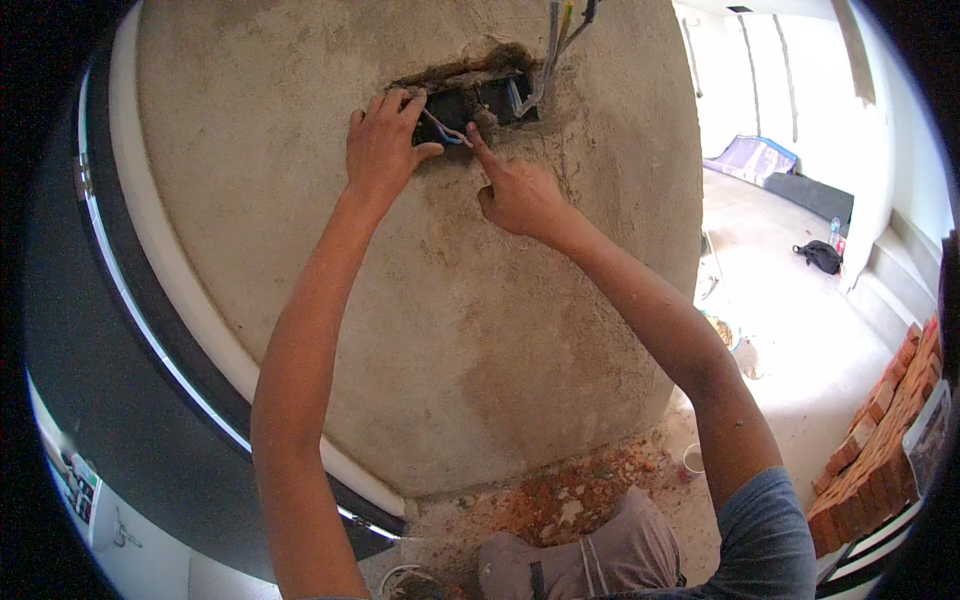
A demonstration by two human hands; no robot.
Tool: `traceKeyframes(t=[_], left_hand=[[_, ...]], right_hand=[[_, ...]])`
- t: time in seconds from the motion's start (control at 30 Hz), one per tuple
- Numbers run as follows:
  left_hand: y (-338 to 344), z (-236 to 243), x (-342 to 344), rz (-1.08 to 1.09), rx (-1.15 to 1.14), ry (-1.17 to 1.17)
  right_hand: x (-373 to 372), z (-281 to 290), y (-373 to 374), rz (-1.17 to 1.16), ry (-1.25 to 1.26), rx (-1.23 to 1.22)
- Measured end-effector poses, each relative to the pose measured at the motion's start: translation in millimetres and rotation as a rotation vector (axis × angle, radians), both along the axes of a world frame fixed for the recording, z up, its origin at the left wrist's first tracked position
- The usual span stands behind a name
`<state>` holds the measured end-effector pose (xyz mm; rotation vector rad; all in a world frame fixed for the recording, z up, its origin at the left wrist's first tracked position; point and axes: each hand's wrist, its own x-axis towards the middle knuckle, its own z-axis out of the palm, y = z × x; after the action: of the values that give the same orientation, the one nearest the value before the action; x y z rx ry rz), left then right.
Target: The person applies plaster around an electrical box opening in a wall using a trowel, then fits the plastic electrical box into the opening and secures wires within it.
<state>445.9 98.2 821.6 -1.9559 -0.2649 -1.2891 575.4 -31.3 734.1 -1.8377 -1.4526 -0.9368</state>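
A black wall box [486,102] with two openings is sunk in a rough cutout in the plastered wall. My left hand [382,150] spans its left end, fingers at the upper rim and thumb towards the lower edge. Blue and brownish wires [447,132] cross the left opening between my hands. My right hand [522,195] comes from the right with its index finger stretched out, the tip at the middle of the box beside the wire ends. Its other fingers are curled, with nothing visible in them. More wires [545,70] run from the right opening up the wall.
Bare plaster wall [440,330] surrounds the box, bordered on the left by a pale trim and dark panel [150,400]. Rubble [570,495] lies at the wall's foot, beside a cup [693,459]. Stacked bricks [875,450] stand right; a black bag [820,256] lies farther off.
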Motion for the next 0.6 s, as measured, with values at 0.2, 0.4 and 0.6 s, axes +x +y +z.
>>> traceKeyframes(t=[0.2, 0.4, 0.6], left_hand=[[-1, 0, -1, -0.007, -0.03, -0.014], [-4, 0, 0, 0.023, -0.058, 0.005], [13, -2, -6, 0.032, 0.052, -0.031]], right_hand=[[-4, 28, -6, 0.006, -0.006, 0.047], [-10, 34, -7, -0.091, -0.03, -0.005], [-8, 5, -39, 0.26, 0.232, 0.25]])
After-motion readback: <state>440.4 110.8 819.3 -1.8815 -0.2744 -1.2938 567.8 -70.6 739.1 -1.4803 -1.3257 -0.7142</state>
